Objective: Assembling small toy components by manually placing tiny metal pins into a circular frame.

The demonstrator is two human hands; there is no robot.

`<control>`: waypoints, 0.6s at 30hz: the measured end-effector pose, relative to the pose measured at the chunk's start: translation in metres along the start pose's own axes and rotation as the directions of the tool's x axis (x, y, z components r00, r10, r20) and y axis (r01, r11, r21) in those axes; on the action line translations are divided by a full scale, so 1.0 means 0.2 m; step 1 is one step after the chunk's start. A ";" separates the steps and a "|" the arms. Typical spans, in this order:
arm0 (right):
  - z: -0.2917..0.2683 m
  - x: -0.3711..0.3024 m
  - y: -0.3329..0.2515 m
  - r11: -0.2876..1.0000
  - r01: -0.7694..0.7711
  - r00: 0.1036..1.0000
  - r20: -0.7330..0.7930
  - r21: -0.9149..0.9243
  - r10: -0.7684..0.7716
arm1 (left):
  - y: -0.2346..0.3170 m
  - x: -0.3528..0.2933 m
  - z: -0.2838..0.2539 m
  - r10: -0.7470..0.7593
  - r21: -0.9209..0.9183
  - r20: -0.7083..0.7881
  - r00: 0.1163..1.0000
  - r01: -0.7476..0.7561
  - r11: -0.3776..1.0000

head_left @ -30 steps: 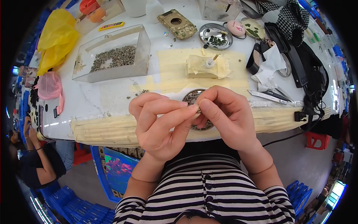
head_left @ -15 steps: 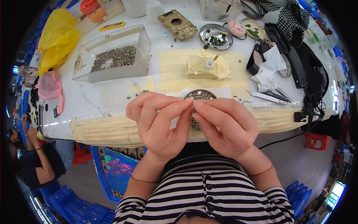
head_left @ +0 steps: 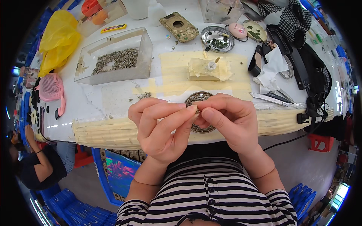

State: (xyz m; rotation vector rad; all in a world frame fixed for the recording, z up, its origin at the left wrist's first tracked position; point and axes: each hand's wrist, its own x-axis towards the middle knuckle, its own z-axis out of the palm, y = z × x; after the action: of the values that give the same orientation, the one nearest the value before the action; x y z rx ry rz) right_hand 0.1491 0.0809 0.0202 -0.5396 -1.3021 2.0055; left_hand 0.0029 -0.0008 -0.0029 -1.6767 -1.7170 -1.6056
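My left hand [head_left: 162, 128] is closed in a pinch, thumb and forefinger tips pressed on a tiny greyish metal piece [head_left: 197, 111]. Close against it, my right hand [head_left: 233, 122] has its fingers curled in and its thumb bent; whatever its fingertips hold is hidden. Both hands are above a round dish [head_left: 201, 92] of many small metallic pieces, near the table's front edge, and cover much of it. Behind the dish stands a tape-wrapped block [head_left: 203, 75] with a small white cup and a stick in it.
A clear box [head_left: 145, 62] of similar pieces stands left. At the back are a camouflage-patterned case [head_left: 179, 27] and a metal plate [head_left: 218, 39] with dark green bits. Tweezers [head_left: 270, 98] and black straps lie right; a yellow bag [head_left: 58, 39] and pink mesh pouch [head_left: 51, 87] lie left.
The fingertips of my two hands have moved slightly apart. The right thumb and fingers have shifted and curled, and the tiny piece in my left pinch now shows.
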 end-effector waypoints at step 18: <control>0.02 0.03 0.05 0.273 0.575 0.694 0.282 -0.771 -0.662 | -0.01 0.01 0.02 -0.013 0.061 0.000 1.000 0.013 0.998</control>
State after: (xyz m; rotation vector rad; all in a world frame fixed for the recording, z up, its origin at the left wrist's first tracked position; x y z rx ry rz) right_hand 0.1394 0.0801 0.0131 -0.3961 -1.9797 0.5849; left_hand 0.0026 0.0047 -0.0048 -1.6405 -1.7621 -1.5424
